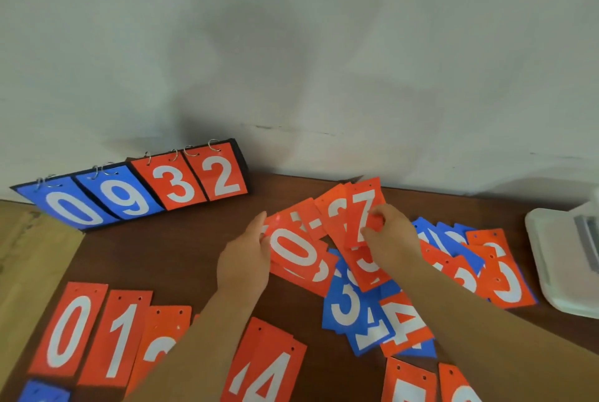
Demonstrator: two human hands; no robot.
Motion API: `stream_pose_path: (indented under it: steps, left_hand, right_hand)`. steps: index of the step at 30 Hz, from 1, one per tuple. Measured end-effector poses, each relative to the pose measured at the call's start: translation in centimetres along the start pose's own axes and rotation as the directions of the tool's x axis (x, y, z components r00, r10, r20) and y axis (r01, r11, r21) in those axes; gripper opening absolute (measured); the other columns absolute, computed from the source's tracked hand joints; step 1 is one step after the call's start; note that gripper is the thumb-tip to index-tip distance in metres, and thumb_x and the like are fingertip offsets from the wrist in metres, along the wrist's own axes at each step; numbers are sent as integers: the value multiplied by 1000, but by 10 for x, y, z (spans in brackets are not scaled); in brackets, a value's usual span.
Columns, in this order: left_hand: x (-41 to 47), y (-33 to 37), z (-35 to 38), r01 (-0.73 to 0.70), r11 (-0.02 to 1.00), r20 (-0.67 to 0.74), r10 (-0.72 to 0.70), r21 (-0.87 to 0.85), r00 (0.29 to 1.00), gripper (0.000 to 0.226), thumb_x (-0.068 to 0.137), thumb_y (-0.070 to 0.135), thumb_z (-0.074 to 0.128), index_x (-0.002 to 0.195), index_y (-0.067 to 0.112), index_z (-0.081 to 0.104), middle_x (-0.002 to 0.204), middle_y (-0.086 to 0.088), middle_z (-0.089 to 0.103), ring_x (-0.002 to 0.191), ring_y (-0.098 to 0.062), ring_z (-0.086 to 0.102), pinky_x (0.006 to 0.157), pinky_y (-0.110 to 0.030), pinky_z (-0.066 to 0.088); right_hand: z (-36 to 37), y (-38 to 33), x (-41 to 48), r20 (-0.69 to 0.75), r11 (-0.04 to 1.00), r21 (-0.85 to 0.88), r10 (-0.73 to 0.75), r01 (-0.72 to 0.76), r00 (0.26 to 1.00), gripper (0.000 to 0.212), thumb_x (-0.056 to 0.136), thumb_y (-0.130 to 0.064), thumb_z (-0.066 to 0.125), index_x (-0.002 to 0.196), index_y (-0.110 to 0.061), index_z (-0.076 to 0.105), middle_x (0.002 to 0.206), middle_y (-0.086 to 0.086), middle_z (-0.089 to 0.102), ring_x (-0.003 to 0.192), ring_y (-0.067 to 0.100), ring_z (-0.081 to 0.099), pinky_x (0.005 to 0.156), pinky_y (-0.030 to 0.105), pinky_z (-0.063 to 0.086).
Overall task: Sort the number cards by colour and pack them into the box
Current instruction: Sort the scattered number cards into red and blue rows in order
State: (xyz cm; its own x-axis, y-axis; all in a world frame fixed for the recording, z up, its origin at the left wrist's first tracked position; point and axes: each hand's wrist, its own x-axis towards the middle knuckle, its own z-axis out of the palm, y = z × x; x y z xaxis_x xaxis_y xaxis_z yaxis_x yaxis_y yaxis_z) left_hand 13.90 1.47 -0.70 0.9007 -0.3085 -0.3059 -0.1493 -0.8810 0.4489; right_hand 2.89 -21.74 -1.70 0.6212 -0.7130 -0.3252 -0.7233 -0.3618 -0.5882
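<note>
Currently our left hand (244, 259) reaches forward from the near edge with the forearm angled up the table. Its fingers run along the left edge of a thin, glossy rectangular red 0 card (293, 249) and the thumb lies on its face, so the hand grips that card on top of a loose fan of red cards. Our right hand (392, 239) comes in from the near right with the wrist turned left. Thumb and fingertips pinch the right edge of a stiff red 7 card (363, 207) at the far end of the same fan, where it overlaps the red card beside it.

Every card is a flat rectangle with a white numeral and two punched holes on one short edge. Just near of the fan, a blue 3 card (346, 301) lies partly under a tilted red 4 card (405, 320). To the right of our right hand sits a mixed heap of red and blue cards (496, 265). A side-by-side row of red cards (118, 337) lines the near edge.

At the far left a black flip scoreboard with metal rings (129, 187) leans by the grey wall (291, 45), showing 0 9 3 2. A pale plastic container (557, 255) sits at the right edge. Bare dark brown wooden table (162, 255) lies open between the scoreboard and our left hand.
</note>
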Motion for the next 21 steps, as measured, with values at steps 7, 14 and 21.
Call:
stream_pose_path:
  steps: [7, 14, 21]
  left_hand:
    - [-37, 24, -40, -70, 958, -109, 41, -279, 993, 38, 103, 36, 50, 142, 34, 49, 133, 5, 62, 118, -18, 63, 90, -37, 59]
    - [-134, 76, -86, -293, 850, -292, 174, -437, 940, 24, 99, 23, 57, 113, 42, 63, 100, 21, 67, 90, 4, 64, 77, -21, 53]
    - [-284, 139, -120, -518, 740, -481, 298, -429, 825, 26, 96, 16, 60, 101, 41, 68, 93, 15, 72, 82, 0, 66, 70, -15, 48]
  right_hand:
    - [-54, -4, -41, -65, 977, 162, -128, 138, 990, 25, 93, -16, 60, 116, -26, 63, 108, -9, 65, 98, 13, 63, 79, 28, 53]
    - [-137, 3, -130, -60, 905, 275, -321, 325, 945, 41, 83, -9, 71, 114, -34, 63, 102, -14, 70, 91, 6, 68, 81, 22, 54]
    - [-255, 23, -253, -173, 781, 227, -556, 582, 813, 44, 79, -1, 69, 100, -38, 58, 91, -9, 67, 63, -1, 65, 62, 13, 49]
